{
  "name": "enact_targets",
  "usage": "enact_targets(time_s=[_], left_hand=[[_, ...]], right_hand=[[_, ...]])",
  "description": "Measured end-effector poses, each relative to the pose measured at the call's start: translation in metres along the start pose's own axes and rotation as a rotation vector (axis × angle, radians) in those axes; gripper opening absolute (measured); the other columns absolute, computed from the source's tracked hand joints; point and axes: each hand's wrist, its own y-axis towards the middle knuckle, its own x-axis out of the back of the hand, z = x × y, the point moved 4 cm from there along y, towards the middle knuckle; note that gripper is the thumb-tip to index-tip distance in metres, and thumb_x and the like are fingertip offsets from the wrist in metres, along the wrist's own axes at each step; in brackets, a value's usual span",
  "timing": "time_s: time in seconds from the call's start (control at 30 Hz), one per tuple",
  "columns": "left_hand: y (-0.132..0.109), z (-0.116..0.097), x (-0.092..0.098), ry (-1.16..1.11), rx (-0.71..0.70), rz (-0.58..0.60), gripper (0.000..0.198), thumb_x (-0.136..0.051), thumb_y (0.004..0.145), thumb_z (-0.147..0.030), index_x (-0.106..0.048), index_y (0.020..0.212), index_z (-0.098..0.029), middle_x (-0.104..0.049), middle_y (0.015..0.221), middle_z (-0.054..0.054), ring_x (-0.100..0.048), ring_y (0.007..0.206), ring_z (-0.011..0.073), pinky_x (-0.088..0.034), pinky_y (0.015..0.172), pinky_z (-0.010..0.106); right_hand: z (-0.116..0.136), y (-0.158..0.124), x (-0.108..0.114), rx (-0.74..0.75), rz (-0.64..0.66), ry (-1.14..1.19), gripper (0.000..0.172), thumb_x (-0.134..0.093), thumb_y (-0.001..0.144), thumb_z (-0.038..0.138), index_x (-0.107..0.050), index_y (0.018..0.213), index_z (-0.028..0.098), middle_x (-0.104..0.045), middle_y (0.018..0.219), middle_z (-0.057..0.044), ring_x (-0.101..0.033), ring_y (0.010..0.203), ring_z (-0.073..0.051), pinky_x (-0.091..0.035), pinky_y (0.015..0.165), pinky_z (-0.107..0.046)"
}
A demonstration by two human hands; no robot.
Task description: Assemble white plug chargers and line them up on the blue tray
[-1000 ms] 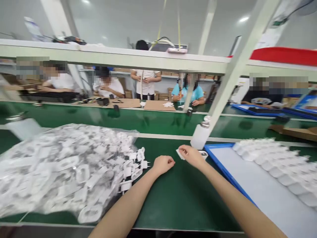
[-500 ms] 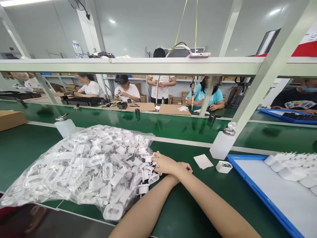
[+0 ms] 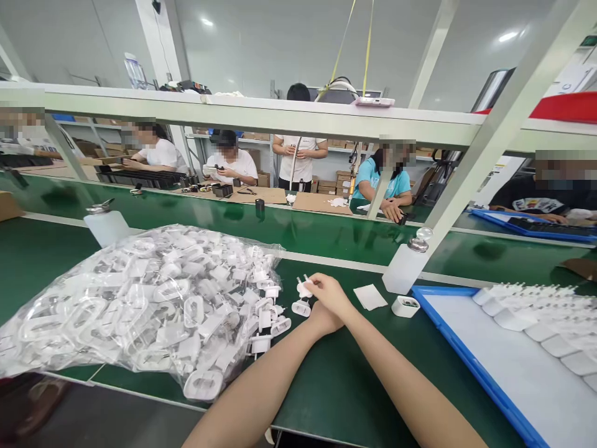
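Note:
My right hand [image 3: 329, 292] is closed in a pinch on a white plug cover [image 3: 304, 287] whose two pins point up. Below it is a second white plug cover [image 3: 301, 308]; I cannot tell whether it rests on the bench or is held. Close under my right wrist lies my left hand [image 3: 325, 318], its fingers mostly hidden, so its grip does not show. To the left, a clear plastic bag [image 3: 153, 298] bulges with many such white covers. Several loose ones [image 3: 265, 319] spill from its mouth beside my hands.
A blue-rimmed tray [image 3: 448, 330] on the right holds rows of white plugs [image 3: 536, 317]. Near it are a white housing with a circuit board [image 3: 405, 305], a white paper square [image 3: 370, 297] and a pump bottle [image 3: 407, 267]. Another bottle [image 3: 107, 225] stands behind the bag. Co-workers sit across the bench.
My right hand has drawn back from the bag's mouth to the right, with a plug cover in its fingers. My left hand has shifted slightly and now sits below it. The view has turned slightly.

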Motion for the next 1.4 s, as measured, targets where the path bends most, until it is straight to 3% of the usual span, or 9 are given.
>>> enact_targets(time_s=[0.17,0.33,0.43,0.53,0.7,0.83,1.07,1.4], left_hand=[[-0.006,-0.007,0.001,0.131,-0.137,0.033,0.019,-0.039,0.065,-0.026,-0.057,0.066,-0.017,-0.056,0.069,0.003,-0.051,0.067,0.0174,-0.037,0.057,0.027],[0.000,0.002,0.008,0.068,-0.108,-0.080,0.020,-0.036,0.066,-0.024,-0.056,0.069,-0.018,-0.057,0.069,0.002,-0.051,0.067,0.0159,-0.037,0.058,0.026],[0.005,0.011,0.012,-0.209,-0.037,-0.165,0.023,-0.036,0.068,-0.023,-0.051,0.084,-0.016,-0.057,0.070,0.003,-0.051,0.064,0.0131,-0.037,0.060,0.024],[0.007,0.013,0.008,-0.614,0.013,-0.155,0.027,-0.032,0.072,-0.027,-0.047,0.089,-0.014,-0.055,0.075,0.004,-0.052,0.060,0.0100,-0.038,0.055,0.021],[0.006,0.007,-0.006,-1.076,0.110,0.068,0.031,-0.040,0.068,-0.040,-0.048,0.083,-0.014,-0.055,0.069,0.003,-0.053,0.056,0.0100,-0.038,0.052,0.021],[0.003,0.004,-0.008,-1.337,0.129,0.230,0.030,-0.048,0.063,-0.039,-0.048,0.081,-0.015,-0.054,0.064,0.001,-0.053,0.058,0.0105,-0.038,0.056,0.022],[0.005,0.006,-0.009,-1.399,0.188,0.233,0.031,-0.051,0.064,-0.032,-0.047,0.089,-0.015,-0.055,0.072,0.004,-0.053,0.068,0.0128,-0.038,0.067,0.027],[0.004,0.007,-0.010,-1.380,0.194,0.195,0.028,-0.051,0.064,-0.029,-0.048,0.089,-0.016,-0.054,0.076,0.005,-0.052,0.072,0.0134,-0.039,0.069,0.028]], right_hand=[[-0.038,-0.017,0.036,-0.202,-0.170,0.650,0.015,-0.048,0.063,0.033,-0.048,0.064,0.018,-0.055,0.061,0.000,-0.054,0.056,-0.012,-0.041,0.052,-0.022],[-0.071,-0.033,0.049,-0.252,-0.292,0.813,0.020,-0.050,0.061,0.037,-0.049,0.065,0.017,-0.057,0.061,-0.001,-0.052,0.054,-0.010,-0.039,0.047,-0.019],[-0.083,-0.036,0.050,-0.251,-0.320,0.758,0.023,-0.050,0.060,0.040,-0.048,0.066,0.017,-0.057,0.065,-0.002,-0.054,0.062,-0.013,-0.040,0.050,-0.022],[-0.086,-0.034,0.052,-0.189,-0.351,0.590,0.024,-0.051,0.057,0.040,-0.048,0.068,0.019,-0.056,0.073,-0.002,-0.052,0.072,-0.017,-0.041,0.056,-0.026],[-0.077,-0.031,0.050,0.017,-0.310,0.271,0.023,-0.047,0.059,0.037,-0.051,0.072,0.019,-0.051,0.090,-0.007,-0.047,0.085,-0.021,-0.040,0.066,-0.033],[-0.070,-0.036,0.049,0.111,-0.317,0.032,0.018,-0.044,0.062,0.031,-0.051,0.074,0.019,-0.049,0.091,-0.007,-0.045,0.088,-0.021,-0.037,0.074,-0.036],[-0.068,-0.039,0.047,0.122,-0.298,-0.126,0.019,-0.042,0.064,0.021,-0.051,0.082,0.019,-0.046,0.093,-0.007,-0.043,0.090,-0.018,-0.034,0.080,-0.034],[-0.067,-0.041,0.046,0.141,-0.298,-0.138,0.021,-0.039,0.065,0.018,-0.051,0.082,0.021,-0.046,0.094,-0.004,-0.043,0.090,-0.016,-0.036,0.077,-0.031]])
